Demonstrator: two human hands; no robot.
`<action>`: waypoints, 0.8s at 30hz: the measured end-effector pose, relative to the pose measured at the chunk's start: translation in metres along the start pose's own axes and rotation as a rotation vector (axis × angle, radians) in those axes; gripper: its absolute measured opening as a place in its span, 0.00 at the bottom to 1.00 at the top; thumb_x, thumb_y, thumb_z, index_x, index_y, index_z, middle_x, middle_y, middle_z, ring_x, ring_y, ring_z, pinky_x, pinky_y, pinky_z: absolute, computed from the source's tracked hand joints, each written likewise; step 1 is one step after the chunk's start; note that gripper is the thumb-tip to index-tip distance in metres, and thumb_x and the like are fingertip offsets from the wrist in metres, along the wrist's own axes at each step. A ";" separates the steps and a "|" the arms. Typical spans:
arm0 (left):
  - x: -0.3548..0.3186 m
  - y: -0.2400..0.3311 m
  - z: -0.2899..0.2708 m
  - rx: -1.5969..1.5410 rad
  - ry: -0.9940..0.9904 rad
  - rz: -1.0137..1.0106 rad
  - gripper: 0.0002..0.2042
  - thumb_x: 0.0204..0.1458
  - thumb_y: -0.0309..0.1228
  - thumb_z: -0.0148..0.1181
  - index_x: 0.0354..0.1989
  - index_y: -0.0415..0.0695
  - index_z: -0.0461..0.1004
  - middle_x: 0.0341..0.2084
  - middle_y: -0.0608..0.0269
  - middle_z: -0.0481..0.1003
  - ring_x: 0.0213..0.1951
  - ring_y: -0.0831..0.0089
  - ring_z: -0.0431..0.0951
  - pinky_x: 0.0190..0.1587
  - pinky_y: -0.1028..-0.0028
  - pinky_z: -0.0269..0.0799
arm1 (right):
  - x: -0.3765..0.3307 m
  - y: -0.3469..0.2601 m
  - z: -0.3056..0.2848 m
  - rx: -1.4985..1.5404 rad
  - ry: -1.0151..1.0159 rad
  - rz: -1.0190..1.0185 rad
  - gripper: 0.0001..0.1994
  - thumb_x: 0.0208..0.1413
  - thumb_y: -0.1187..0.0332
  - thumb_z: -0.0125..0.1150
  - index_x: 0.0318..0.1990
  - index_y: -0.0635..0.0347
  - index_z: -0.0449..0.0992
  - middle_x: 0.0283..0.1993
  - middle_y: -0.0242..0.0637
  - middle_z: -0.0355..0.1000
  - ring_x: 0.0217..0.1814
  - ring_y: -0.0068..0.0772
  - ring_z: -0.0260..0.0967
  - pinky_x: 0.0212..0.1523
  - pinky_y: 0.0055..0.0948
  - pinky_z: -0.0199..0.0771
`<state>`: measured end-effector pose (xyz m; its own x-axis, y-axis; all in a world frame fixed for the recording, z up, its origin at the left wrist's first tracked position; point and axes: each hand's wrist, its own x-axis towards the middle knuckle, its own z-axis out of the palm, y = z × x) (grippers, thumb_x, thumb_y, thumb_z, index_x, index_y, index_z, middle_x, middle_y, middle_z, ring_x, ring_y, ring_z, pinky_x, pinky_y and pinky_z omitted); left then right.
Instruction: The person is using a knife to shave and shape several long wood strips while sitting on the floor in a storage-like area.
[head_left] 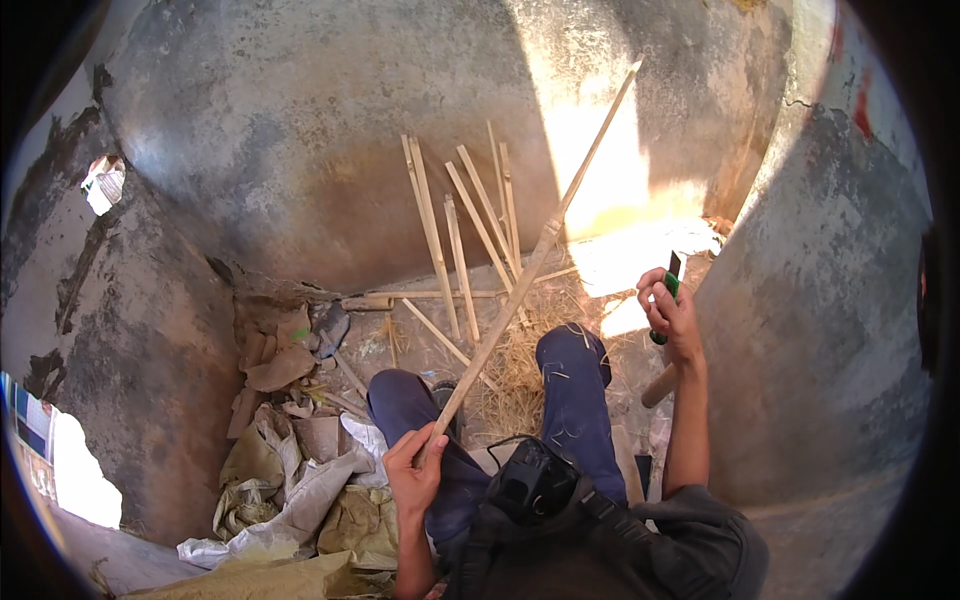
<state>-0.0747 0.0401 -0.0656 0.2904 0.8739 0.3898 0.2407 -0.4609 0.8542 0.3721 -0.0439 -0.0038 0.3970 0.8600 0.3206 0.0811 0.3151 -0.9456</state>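
My left hand (412, 470) is closed round the near end of a long bamboo strip (488, 345). The strip slants up over my left knee to the far right, with a node partway along it. Raised on the right, my right hand (673, 312) grips a green-handled knife (678, 265). Its short blade points up, apart from the strip. The fingers cover part of the handle. Several split bamboo pieces (430, 225) lean against the far wall beyond my knees.
Pale shavings (515, 395) litter the floor between my legs. Crumpled sacks (290, 490) and broken shards (280, 368) lie at the left. Plastered walls (330, 140) stand close ahead and on both sides. A black pouch-like object (535, 480) sits at my waist.
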 end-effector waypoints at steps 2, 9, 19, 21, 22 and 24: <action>0.003 0.002 -0.003 0.098 0.021 0.064 0.11 0.60 0.23 0.75 0.50 0.35 0.87 0.24 0.63 0.75 0.23 0.78 0.68 0.27 0.74 0.61 | 0.004 -0.014 0.022 0.000 0.229 -0.043 0.25 0.74 0.52 0.62 0.65 0.63 0.76 0.43 0.28 0.82 0.20 0.06 0.46 0.21 0.17 0.48; 0.003 0.011 -0.001 0.142 0.001 0.129 0.10 0.59 0.24 0.74 0.48 0.36 0.87 0.23 0.63 0.74 0.23 0.76 0.68 0.27 0.72 0.60 | 0.018 -0.030 0.076 -0.045 0.047 0.015 0.32 0.76 0.62 0.58 0.81 0.65 0.59 0.55 0.39 0.83 0.26 0.08 0.53 0.27 0.16 0.56; 0.000 0.002 -0.008 0.061 -0.086 0.082 0.11 0.60 0.21 0.73 0.51 0.36 0.87 0.23 0.65 0.75 0.22 0.81 0.66 0.25 0.74 0.59 | 0.012 -0.043 0.076 -0.084 -0.109 0.030 0.27 0.76 0.70 0.53 0.79 0.65 0.65 0.29 0.17 0.61 0.27 0.10 0.53 0.28 0.20 0.57; 0.000 0.003 -0.007 0.038 -0.114 0.076 0.11 0.61 0.21 0.73 0.50 0.35 0.87 0.24 0.64 0.76 0.23 0.80 0.67 0.26 0.75 0.59 | 0.011 -0.039 0.077 -0.140 -0.056 -0.017 0.26 0.76 0.70 0.52 0.78 0.65 0.67 0.27 0.17 0.58 0.27 0.11 0.52 0.29 0.21 0.56; 0.000 0.001 -0.005 0.014 -0.123 0.079 0.10 0.61 0.21 0.72 0.50 0.35 0.87 0.24 0.64 0.76 0.23 0.80 0.68 0.26 0.75 0.60 | 0.011 -0.038 0.077 -0.169 -0.029 -0.041 0.25 0.76 0.70 0.52 0.78 0.65 0.68 0.26 0.17 0.57 0.27 0.11 0.52 0.29 0.21 0.56; 0.001 0.002 -0.004 -0.014 -0.142 0.063 0.10 0.62 0.22 0.72 0.50 0.34 0.87 0.24 0.63 0.77 0.24 0.80 0.69 0.27 0.76 0.60 | 0.012 -0.039 0.075 -0.247 -0.028 -0.064 0.25 0.76 0.71 0.51 0.77 0.64 0.70 0.25 0.17 0.57 0.26 0.12 0.52 0.28 0.22 0.56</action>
<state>-0.0783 0.0404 -0.0625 0.4332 0.8122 0.3908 0.2054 -0.5112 0.8346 0.3046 -0.0157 0.0408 0.3589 0.8532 0.3785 0.3279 0.2644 -0.9070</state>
